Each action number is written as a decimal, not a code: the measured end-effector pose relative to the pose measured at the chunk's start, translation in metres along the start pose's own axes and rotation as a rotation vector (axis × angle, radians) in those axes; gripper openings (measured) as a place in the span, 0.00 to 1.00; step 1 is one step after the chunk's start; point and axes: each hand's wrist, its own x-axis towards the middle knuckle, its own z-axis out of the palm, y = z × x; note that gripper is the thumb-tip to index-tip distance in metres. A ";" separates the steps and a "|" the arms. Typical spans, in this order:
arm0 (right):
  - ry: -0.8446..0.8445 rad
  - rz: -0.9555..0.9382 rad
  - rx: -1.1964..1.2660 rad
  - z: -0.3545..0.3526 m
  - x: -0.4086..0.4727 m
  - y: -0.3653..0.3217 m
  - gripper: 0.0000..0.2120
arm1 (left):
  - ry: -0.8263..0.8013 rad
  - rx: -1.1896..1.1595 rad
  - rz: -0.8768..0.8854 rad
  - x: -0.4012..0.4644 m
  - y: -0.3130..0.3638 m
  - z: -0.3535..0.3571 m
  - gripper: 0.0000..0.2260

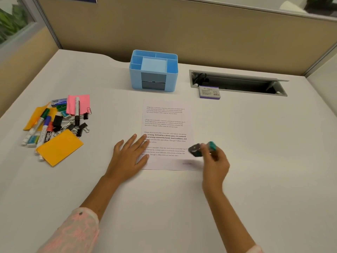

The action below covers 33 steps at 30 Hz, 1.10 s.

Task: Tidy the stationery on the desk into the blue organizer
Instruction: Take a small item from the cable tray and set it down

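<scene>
The printed sheet [166,132] is being pinned flat by the left hand [130,156], fingers spread straight over its near-left edge, probably so it cannot slide. A small blurred dark-and-teal object [202,148], perhaps a stamp, is being pinched in the curled fingers of the right hand [215,163] just right of the sheet. The blue organizer [153,70] is standing unfilled at the far centre, while the markers and binder clips [54,125] are lying heaped at the left.
</scene>
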 end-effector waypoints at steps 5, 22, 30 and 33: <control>0.030 0.537 0.545 -0.011 0.046 -0.017 0.04 | 0.000 -0.007 0.005 0.000 0.000 -0.002 0.25; -0.072 0.285 0.341 0.047 0.156 -0.026 0.11 | 0.024 -0.117 -0.130 0.072 -0.021 -0.002 0.31; 0.169 0.036 -0.024 0.095 0.219 -0.016 0.14 | 0.020 -0.100 -0.139 0.119 -0.028 -0.001 0.32; 0.202 -0.045 -0.084 0.104 0.238 -0.012 0.12 | 0.024 -0.063 -0.141 0.123 -0.028 0.001 0.32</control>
